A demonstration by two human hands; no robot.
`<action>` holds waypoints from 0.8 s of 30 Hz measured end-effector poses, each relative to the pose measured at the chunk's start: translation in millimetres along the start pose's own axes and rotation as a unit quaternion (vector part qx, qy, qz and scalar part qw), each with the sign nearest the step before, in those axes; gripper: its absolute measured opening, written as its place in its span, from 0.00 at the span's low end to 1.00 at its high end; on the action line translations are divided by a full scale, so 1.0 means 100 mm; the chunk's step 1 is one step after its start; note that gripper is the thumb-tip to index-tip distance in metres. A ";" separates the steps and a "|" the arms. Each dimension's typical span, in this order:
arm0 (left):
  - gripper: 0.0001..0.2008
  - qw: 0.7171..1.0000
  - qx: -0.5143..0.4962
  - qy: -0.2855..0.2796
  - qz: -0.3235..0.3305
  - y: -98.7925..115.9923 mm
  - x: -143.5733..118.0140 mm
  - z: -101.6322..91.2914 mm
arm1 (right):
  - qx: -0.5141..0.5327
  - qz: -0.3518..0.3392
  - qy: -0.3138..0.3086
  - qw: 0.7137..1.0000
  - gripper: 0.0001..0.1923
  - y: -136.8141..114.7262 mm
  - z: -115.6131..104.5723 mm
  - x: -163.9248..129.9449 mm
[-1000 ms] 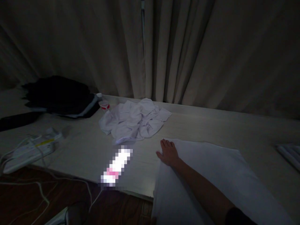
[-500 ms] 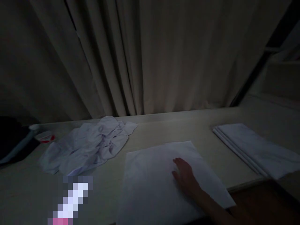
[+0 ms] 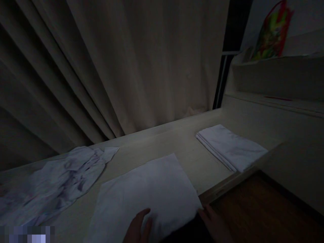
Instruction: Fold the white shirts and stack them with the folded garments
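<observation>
The scene is dim. A flat folded white cloth point(image 3: 149, 189) lies on the pale tabletop point(image 3: 177, 141) right in front of me. My left hand point(image 3: 138, 226) rests with its thumb on top of the cloth's near edge. My right hand point(image 3: 214, 223) is at the cloth's near right corner, by the table's front edge. Both hands appear to grip that near edge, and the space between them under the cloth is dark.
A neat stack of folded white cloths point(image 3: 230, 146) sits to the right. A crumpled white cloth point(image 3: 55, 182) lies at the left. Beige curtains point(image 3: 141, 67) hang behind the table. A shelf point(image 3: 275, 77) with a colourful bag point(image 3: 272, 32) stands at the right, above a brown surface point(image 3: 255, 209).
My view has swung right, bringing the folded stack and shelf into sight. My right hand slid from the cloth's middle to its near right corner, and my left hand has come in at the near edge.
</observation>
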State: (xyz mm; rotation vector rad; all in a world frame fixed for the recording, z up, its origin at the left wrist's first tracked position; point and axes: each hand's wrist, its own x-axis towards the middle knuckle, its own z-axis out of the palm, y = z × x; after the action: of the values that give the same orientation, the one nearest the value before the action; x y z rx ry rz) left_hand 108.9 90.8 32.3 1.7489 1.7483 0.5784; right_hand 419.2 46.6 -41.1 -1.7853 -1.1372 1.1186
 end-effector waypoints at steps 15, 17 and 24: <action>0.23 0.929 0.319 -0.092 0.162 1.11 2.10 0.89 | -0.003 0.009 0.001 1.000 0.33 0.07 0.09 0.46; 0.23 0.927 0.326 -0.088 0.161 1.12 2.29 0.99 | -0.005 0.002 0.034 0.999 0.35 0.14 0.12 0.53; 0.23 0.928 0.341 -0.040 0.143 1.16 2.69 1.24 | 0.048 -0.021 0.059 0.997 0.38 0.31 0.25 0.64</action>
State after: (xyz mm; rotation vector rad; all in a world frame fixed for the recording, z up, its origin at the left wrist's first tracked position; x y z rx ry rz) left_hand 288.9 350.2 -7.8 2.4845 1.7673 -0.0181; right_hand 419.9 99.0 -96.3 -1.7210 -1.0293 1.0132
